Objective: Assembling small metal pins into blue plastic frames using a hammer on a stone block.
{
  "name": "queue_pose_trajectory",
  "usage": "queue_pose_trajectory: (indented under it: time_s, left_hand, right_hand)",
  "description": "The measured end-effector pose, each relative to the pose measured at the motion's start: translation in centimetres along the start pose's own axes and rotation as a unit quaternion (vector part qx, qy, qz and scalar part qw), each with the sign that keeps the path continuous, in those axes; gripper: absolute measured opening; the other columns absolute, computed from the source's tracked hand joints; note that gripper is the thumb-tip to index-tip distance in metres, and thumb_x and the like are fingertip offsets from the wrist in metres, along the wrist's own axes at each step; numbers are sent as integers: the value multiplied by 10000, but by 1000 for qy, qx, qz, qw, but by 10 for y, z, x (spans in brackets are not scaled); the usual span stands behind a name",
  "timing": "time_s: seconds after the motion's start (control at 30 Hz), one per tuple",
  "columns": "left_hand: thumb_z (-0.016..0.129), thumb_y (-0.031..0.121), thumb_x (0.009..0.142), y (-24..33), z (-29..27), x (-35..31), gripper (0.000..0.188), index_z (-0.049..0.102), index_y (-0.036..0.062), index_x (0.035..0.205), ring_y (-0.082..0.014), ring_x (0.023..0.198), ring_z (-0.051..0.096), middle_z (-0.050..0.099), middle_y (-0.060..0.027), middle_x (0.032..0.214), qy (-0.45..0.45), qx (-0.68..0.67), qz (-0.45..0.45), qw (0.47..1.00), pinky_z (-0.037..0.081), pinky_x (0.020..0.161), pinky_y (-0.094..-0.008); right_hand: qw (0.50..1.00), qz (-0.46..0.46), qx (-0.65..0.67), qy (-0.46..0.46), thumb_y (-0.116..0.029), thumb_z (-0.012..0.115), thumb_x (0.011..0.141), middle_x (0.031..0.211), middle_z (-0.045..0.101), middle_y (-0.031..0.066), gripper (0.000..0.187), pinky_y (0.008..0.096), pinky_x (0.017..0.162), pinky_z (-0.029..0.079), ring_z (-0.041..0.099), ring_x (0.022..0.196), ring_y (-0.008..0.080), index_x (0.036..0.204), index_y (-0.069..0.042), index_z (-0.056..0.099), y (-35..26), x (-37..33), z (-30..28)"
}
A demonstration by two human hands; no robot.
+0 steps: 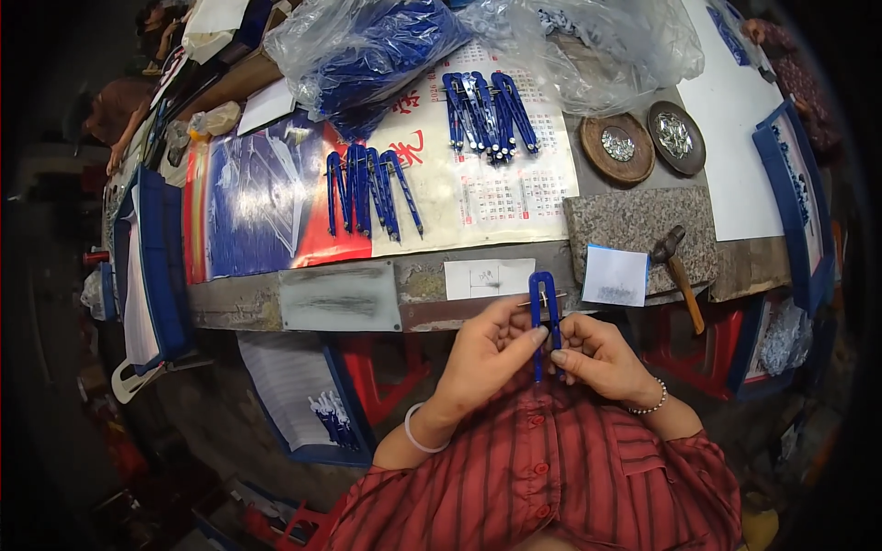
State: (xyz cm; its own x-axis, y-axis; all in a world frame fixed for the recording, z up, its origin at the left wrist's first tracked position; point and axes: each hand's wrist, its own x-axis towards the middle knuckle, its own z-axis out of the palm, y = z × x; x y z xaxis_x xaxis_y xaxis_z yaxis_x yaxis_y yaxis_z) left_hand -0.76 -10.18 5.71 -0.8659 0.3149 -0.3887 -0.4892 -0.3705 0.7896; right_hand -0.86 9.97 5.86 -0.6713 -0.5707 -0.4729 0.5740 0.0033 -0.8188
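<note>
Close in front of my chest I hold a blue drawing compass (541, 286), its rounded end up and its two legs down. My left hand (496, 354) pinches the left leg between thumb and fingers. The right leg is gripped by my right hand (599, 356). A thin metal piece shows inside the compass's upper loop; a slim rod seems to cross it, too small to make out. Beyond my hands, similar blue compasses lie in two groups, a nearer left bunch (372, 193) and a farther right bunch (491, 115).
A hammer (683, 280) and a white pad (616, 275) rest on a stone slab (588, 216). Two round dishes (595, 167) hold small metal parts. Plastic bags (322, 46) of blue parts sit at the back. Blue trays (170, 266) flank the table; another tray (358, 404) stands below.
</note>
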Motion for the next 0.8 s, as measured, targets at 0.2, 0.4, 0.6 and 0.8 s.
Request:
queue_pose_trajectory:
  time_s: [0.2,0.4,0.6,0.8]
  left_hand:
    - [605,-11,927,-9,-6,-6,282,574,-52,1204,-109,882,639,664,-89,1004,23,96,20,995,533,770,-236]
    - [626,4,922,0,-12,-3,229,615,-59,1141,-109,849,647,678,-91,957,44,130,41,990,539,749,-231]
    - [641,18,915,7,-16,-1,220,624,-53,1123,-87,828,637,681,-72,944,50,126,30,990,527,743,-216]
    - [633,43,925,25,-39,1,188,633,-40,1093,-57,763,599,661,-28,874,94,127,86,984,488,674,-194]
  right_hand:
    - [999,-24,4,23,-141,575,976,862,596,17,154,199,628,476,544,707,38,1049,-18,518,3,7,9]
    - [998,-36,-5,54,-97,584,963,839,577,12,128,200,629,476,555,715,43,1034,-18,513,1,13,18]
    - [998,-45,20,48,-85,579,962,855,579,23,142,210,633,487,567,706,57,1053,0,512,-3,22,24]
    - [999,-33,-5,35,-95,559,972,946,620,72,239,216,664,503,594,750,81,1170,28,507,-10,29,29]
